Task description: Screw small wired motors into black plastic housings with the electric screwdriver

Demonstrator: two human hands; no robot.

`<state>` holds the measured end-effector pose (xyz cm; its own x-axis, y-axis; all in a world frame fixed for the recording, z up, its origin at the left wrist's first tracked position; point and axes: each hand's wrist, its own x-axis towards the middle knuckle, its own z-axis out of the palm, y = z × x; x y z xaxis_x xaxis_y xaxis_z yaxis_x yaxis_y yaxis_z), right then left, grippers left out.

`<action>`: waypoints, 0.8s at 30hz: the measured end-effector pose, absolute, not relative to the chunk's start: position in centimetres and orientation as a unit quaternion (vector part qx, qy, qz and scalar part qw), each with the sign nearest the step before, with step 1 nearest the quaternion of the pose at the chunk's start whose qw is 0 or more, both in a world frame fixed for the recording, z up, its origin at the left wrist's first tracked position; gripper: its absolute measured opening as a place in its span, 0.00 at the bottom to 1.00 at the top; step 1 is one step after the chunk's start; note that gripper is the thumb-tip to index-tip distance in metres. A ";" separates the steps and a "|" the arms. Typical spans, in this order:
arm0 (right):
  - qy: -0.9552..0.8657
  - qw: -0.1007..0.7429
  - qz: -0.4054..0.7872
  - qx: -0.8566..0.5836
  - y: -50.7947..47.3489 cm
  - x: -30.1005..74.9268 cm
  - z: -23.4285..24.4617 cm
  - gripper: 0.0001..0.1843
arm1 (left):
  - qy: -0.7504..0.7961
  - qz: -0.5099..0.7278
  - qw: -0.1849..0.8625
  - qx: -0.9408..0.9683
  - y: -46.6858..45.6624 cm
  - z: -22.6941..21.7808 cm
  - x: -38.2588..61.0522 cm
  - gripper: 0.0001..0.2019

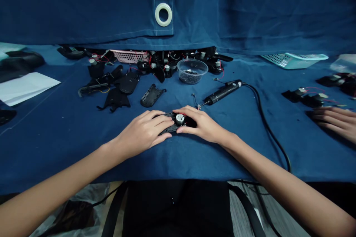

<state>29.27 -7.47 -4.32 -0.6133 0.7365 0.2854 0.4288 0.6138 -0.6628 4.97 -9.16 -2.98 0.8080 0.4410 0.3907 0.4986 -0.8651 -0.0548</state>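
Note:
Both hands grip a black plastic housing (170,127) low over the blue cloth, near the table's front. My left hand (144,129) is closed on its left part, fingers lying across the top. Around its right end my right hand (204,124) is curled, thumb in front and fingers behind. Between the hands a small round white motor-like part (180,119) stands on the housing, with a bit of red wire beside it. Just beyond my right hand lies a black electric screwdriver (224,92), its tip pointing toward that hand. A loose black shell (152,95) rests behind my left hand.
Behind stands a clear tub (192,71) with small dark pieces, beside a pink basket (129,56) and black parts (114,85). A teal basket (303,61) is at back right. The screwdriver's cable (267,122) curves off the front edge. Another person's hand (338,120) is at far right.

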 end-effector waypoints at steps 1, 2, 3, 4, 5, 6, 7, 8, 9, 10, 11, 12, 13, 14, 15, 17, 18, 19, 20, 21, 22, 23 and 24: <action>-0.856 0.273 0.274 -0.343 -7.5 29.2 -4.2 0.30 | -0.243 -0.180 0.086 -0.949 -9.2 -3.0 4.8 0.16; -0.857 0.269 0.272 -0.345 -7.5 29.2 -4.1 0.30 | -0.236 -0.176 0.093 -0.951 -9.3 -3.1 4.7 0.15; -0.858 0.266 0.270 -0.347 -7.5 29.2 -4.0 0.30 | -0.228 -0.174 0.097 -0.953 -9.3 -3.2 4.5 0.16; -0.858 0.264 0.270 -0.348 -7.5 29.2 -4.0 0.30 | -0.220 -0.174 0.095 -0.955 -9.4 -3.3 4.3 0.16; -0.857 0.264 0.271 -0.350 -7.5 29.2 -4.0 0.30 | -0.214 -0.176 0.087 -0.957 -9.3 -3.5 4.1 0.17; -0.856 0.263 0.272 -0.352 -7.5 29.2 -4.0 0.30 | -0.211 -0.178 0.075 -0.958 -9.3 -3.6 3.9 0.17; -0.854 0.264 0.273 -0.355 -7.5 29.2 -4.1 0.30 | -0.209 -0.180 0.061 -0.959 -9.3 -3.7 3.8 0.18; -0.852 0.266 0.274 -0.357 -7.5 29.2 -4.2 0.30 | -0.208 -0.181 0.047 -0.960 -9.2 -3.7 3.7 0.18; -0.850 0.269 0.276 -0.359 -7.5 29.2 -4.3 0.30 | -0.208 -0.182 0.036 -0.960 -9.1 -3.7 3.6 0.18; -0.849 0.271 0.277 -0.359 -7.5 29.2 -4.4 0.30 | -0.207 -0.182 0.026 -0.961 -9.1 -3.7 3.6 0.18; -0.848 0.273 0.278 -0.360 -7.5 29.2 -4.5 0.30 | -0.207 -0.182 0.018 -0.961 -9.0 -3.6 3.6 0.18; -0.847 0.273 0.278 -0.360 -7.5 29.1 -4.5 0.30 | -0.207 -0.181 0.011 -0.961 -9.0 -3.5 3.6 0.19; -0.847 0.272 0.279 -0.360 -7.5 29.1 -4.6 0.30 | -0.208 -0.179 0.003 -0.962 -8.9 -3.3 3.6 0.19; -0.848 0.272 0.280 -0.360 -7.5 29.1 -4.6 0.30 | -0.209 -0.176 -0.005 -0.962 -8.9 -3.2 3.6 0.20; -0.847 0.269 0.281 -0.361 -7.4 29.2 -4.6 0.30 | -0.209 -0.173 -0.013 -0.962 -8.9 -3.1 3.6 0.20; -0.847 0.264 0.289 -0.359 -7.4 29.3 -4.5 0.31 | -0.209 -0.170 -0.023 -0.963 -8.9 -2.9 3.5 0.21; -0.847 0.260 0.294 -0.357 -7.4 29.3 -4.5 0.31 | -0.209 -0.169 -0.026 -0.963 -8.9 -2.9 3.5 0.21; -0.847 0.257 0.300 -0.355 -7.3 29.4 -4.4 0.31 | -0.208 -0.168 -0.027 -0.963 -8.8 -2.9 3.5 0.21; -0.848 0.252 0.306 -0.352 -7.3 29.5 -4.3 0.32 | -0.208 -0.169 -0.026 -0.963 -8.8 -2.9 3.4 0.21; -0.848 0.248 0.310 -0.351 -7.3 29.6 -4.2 0.32 | -0.207 -0.170 -0.026 -0.963 -8.8 -2.9 3.4 0.21; -0.849 0.245 0.313 -0.349 -7.2 29.7 -4.2 0.32 | -0.207 -0.170 -0.026 -0.963 -8.8 -3.0 3.4 0.21; -0.850 0.242 0.314 -0.347 -7.2 29.7 -4.1 0.32 | -0.206 -0.170 -0.026 -0.963 -8.8 -3.0 3.4 0.21; -0.852 0.240 0.315 -0.343 -7.2 29.8 -4.0 0.32 | -0.206 -0.169 -0.027 -0.963 -8.8 -3.0 3.4 0.22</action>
<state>29.80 -7.15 -4.01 -0.6493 0.7360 0.1918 0.4343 0.5658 -0.7009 3.41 -8.76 -3.01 0.8580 0.4061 0.3145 0.3879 -0.9137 0.1215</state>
